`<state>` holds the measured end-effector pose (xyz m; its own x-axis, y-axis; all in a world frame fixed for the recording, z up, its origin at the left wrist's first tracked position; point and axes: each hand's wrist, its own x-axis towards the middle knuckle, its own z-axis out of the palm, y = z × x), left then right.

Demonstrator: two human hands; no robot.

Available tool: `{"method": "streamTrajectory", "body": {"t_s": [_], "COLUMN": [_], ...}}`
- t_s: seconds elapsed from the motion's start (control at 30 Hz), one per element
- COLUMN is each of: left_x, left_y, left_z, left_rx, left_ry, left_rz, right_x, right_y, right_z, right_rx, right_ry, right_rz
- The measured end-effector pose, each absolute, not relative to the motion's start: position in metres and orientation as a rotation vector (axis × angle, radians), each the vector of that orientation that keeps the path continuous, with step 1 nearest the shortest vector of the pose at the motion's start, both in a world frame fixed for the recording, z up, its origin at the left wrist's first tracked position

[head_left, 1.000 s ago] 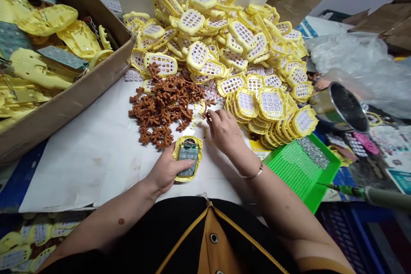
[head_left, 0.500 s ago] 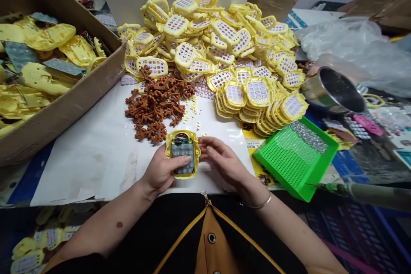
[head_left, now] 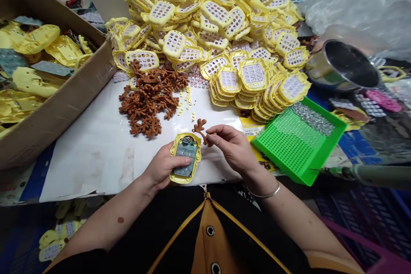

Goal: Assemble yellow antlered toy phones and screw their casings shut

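My left hand (head_left: 162,166) grips a yellow plastic toy shell (head_left: 178,178) by its left side, with the thumb lying across the green circuit board (head_left: 186,158) inside it. Between the thumb and fingers of my right hand (head_left: 233,147) is a brown antler-shaped plastic piece (head_left: 199,126), held just off the shell's upper right edge. Beyond my hands lies a heap of similar brown antler pieces (head_left: 150,98). Small yellow bits (head_left: 188,98) are scattered beside that heap.
A large pile of yellow shell fronts (head_left: 215,13) and stacked ones (head_left: 253,77) fill the back. At left stands a cardboard box (head_left: 64,107) of yellow parts. To the right are a green basket (head_left: 272,150) with screws, a metal pot (head_left: 321,68) and a screwdriver-like tool (head_left: 379,175).
The brown antler piece now shows clearly in my right hand, which has moved slightly right, away from the shell. The shell has tilted a little. The whole view has shifted.
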<state>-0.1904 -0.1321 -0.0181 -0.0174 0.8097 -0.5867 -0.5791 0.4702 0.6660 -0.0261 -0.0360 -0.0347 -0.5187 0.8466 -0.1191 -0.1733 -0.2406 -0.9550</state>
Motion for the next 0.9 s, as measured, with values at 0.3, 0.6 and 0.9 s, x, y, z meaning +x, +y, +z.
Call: {"method": "streamTrajectory", "body": {"t_s": [0.3, 0.6, 0.9], "left_x": [-0.189, -0.191, -0.191], "left_y": [-0.129, -0.128, -0.124], "left_z": [-0.019, -0.024, -0.023], "left_rx": [0.307, 0.369, 0.452], "left_ry": [1.161, 1.153, 1.037], "left_rz": [1.055, 0.987, 0.850], "right_x": [-0.032, -0.024, -0.022], "right_y": [-0.030, -0.020, -0.011], "right_z": [-0.037, -0.040, -0.033], "right_rx": [-0.851, -0.767, -0.616], "right_ry": [-1.329, -1.868, -1.479], "right_rz": [1.876, 1.490, 2.182]}}
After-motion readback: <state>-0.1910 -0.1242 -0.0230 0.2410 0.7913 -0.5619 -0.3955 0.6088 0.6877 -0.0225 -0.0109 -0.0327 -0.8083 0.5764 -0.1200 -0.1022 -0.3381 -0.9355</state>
